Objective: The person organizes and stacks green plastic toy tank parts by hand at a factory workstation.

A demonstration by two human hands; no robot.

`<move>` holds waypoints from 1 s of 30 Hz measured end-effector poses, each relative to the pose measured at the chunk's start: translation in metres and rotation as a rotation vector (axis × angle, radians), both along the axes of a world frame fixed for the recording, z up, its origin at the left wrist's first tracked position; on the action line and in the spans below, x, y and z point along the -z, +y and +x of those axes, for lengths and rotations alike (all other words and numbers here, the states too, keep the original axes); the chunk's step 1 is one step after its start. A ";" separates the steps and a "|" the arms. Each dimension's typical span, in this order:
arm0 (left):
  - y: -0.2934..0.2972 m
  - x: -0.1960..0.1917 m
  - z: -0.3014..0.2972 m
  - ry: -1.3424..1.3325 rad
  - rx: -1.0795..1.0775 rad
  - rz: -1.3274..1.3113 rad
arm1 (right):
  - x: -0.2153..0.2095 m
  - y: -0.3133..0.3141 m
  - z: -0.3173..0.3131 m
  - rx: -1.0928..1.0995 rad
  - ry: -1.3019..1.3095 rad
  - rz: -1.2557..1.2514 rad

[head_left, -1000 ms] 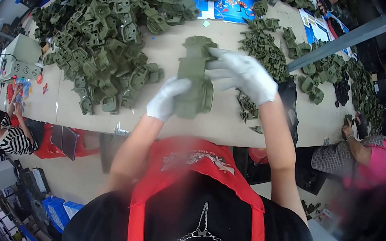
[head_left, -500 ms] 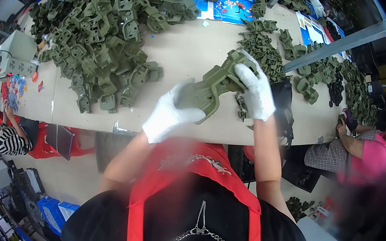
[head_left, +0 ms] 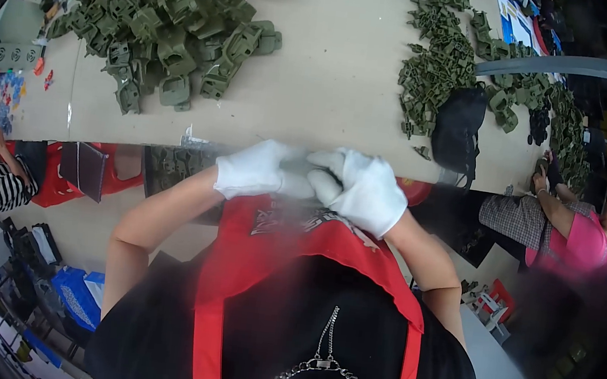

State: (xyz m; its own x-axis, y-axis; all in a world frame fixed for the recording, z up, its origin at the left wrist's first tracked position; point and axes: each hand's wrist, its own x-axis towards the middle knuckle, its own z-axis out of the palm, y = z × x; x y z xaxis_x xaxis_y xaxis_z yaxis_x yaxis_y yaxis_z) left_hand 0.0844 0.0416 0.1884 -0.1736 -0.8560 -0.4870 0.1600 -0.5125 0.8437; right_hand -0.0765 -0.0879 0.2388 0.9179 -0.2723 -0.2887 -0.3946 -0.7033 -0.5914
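My two hands, both in white gloves, meet at the table's front edge before my red apron [head_left: 242, 265]. My left hand [head_left: 253, 170] points inward, its fingertips blurred and partly hidden against the other glove. The fingers of my right hand [head_left: 367, 191] are curled in toward those of the left; whatever is between them, if anything, is hidden. No green moulded part shows in either hand. Nearest on the table are a large heap of olive-green plastic housings [head_left: 179, 33] at the left and a pile of small green pieces [head_left: 434, 62] at the right.
A black cloth bag [head_left: 460, 129] lies at the right table edge, below a grey metal bar [head_left: 557, 67]. Co-workers sit at both sides, one in a striped top [head_left: 1, 181], one in pink [head_left: 586, 240]. A grey-green machine [head_left: 10, 36] stands far left.
The olive-green housing held between both hands has gone from view. Both hands have drawn back to the table edge and come together. The view has shifted, with the table higher in it.
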 end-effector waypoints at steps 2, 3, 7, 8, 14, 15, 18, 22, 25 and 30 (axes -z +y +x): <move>0.006 -0.003 0.002 -0.020 -0.013 -0.004 | 0.001 -0.015 -0.002 0.143 0.069 0.407; 0.011 -0.004 0.002 -0.043 -0.025 -0.021 | -0.001 -0.020 -0.001 0.052 0.092 0.354; 0.016 -0.008 0.002 -0.114 0.023 0.040 | 0.001 -0.009 0.010 0.122 0.251 0.513; 0.016 -0.013 0.001 -0.211 0.022 0.023 | 0.000 -0.007 0.012 0.158 0.277 0.512; 0.014 -0.006 -0.007 -0.335 0.027 0.010 | 0.046 0.003 -0.001 0.321 0.222 0.643; 0.011 -0.005 -0.006 -0.272 0.032 0.058 | 0.054 -0.005 -0.004 0.342 0.193 0.860; -0.003 -0.031 0.007 -0.479 0.011 -0.115 | -0.012 -0.045 0.010 0.017 0.118 0.557; -0.015 -0.061 0.005 -0.255 -0.370 -0.216 | -0.036 -0.063 0.000 -0.124 0.276 0.204; -0.048 -0.009 -0.003 0.074 -0.911 -0.466 | -0.012 -0.082 -0.017 0.288 0.048 0.890; -0.107 0.006 -0.086 0.106 -0.789 -0.260 | 0.029 -0.116 -0.015 0.443 0.022 0.802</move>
